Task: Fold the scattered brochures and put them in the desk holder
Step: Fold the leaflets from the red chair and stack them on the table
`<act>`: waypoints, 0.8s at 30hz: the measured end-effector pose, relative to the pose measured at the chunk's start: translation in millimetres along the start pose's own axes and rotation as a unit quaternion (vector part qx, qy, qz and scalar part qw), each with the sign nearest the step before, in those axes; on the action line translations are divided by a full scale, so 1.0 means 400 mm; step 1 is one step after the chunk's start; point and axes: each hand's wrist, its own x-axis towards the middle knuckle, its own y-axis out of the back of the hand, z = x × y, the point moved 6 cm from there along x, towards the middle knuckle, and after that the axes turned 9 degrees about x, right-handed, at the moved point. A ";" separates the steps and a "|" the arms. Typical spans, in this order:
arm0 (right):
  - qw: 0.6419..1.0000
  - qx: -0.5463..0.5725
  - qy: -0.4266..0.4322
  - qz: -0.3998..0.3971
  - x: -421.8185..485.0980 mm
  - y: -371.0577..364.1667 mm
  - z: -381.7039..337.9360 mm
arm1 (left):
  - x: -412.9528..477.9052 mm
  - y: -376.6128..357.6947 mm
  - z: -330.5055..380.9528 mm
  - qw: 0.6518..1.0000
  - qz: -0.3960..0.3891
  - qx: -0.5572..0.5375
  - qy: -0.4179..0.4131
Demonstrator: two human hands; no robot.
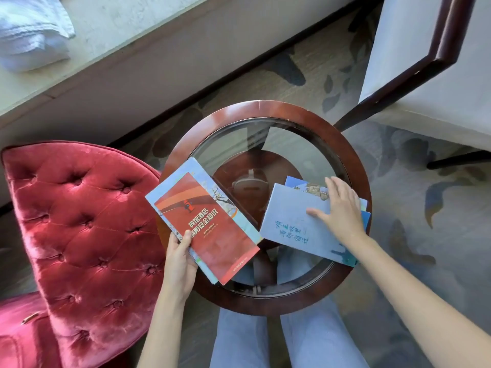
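Note:
A red brochure (212, 229) with white lettering lies on top of a small stack of folded brochures over the left side of the round glass table (265, 110). My left hand (180, 264) grips that stack at its near left edge, thumb on top. On the right side of the table lies a pale blue brochure (292, 224) over other blue brochures (300, 185). My right hand (340, 208) rests flat on the pale blue one, fingers spread and straight. No desk holder is in view.
A red tufted velvet chair (87, 235) stands close on the left. A white upholstered chair with dark wooden frame (425, 62) stands at the back right. A pale ledge with folded white cloth (32, 30) runs along the back left. My legs are under the table.

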 end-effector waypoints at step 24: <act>0.977 0.156 -0.143 0.007 -0.042 -0.058 0.008 | -0.063 -0.303 -0.125 0.934 0.076 0.350 0.009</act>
